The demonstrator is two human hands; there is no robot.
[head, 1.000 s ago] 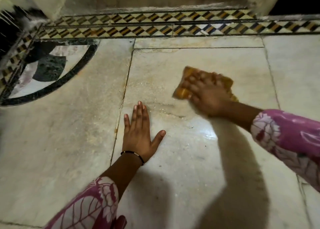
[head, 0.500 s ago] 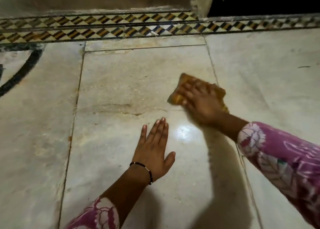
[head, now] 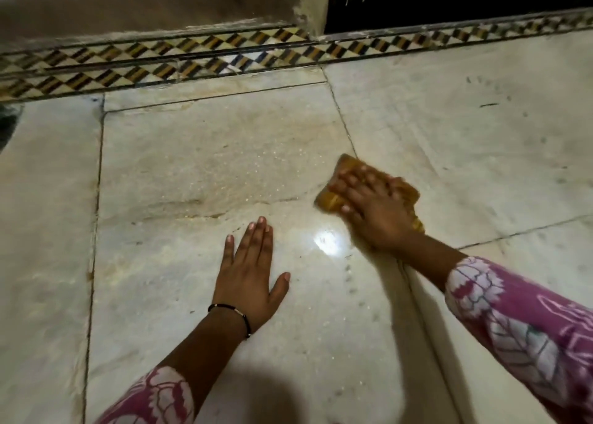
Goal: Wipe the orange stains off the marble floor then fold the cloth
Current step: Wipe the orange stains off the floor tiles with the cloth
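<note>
Right hand (head: 373, 213), fingers spread flat pressing the cloth (head: 333, 199), has slid toward frame right across the seam; left hand (head: 248, 274) stays flat, fingers straight, on the floor (head: 192, 167); wiping ongoing.

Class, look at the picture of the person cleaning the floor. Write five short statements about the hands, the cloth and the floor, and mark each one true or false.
1. The right hand presses an orange cloth onto the floor. True.
2. The left hand holds the cloth. False: it lies flat on the bare floor, fingers straight.
3. A dark bracelet circles the left wrist. True.
4. The cloth lies folded beside the patterned border. False: it is under the right hand, well away from the border.
5. Both sleeves are plain white. False: they are pink with white print.
</note>
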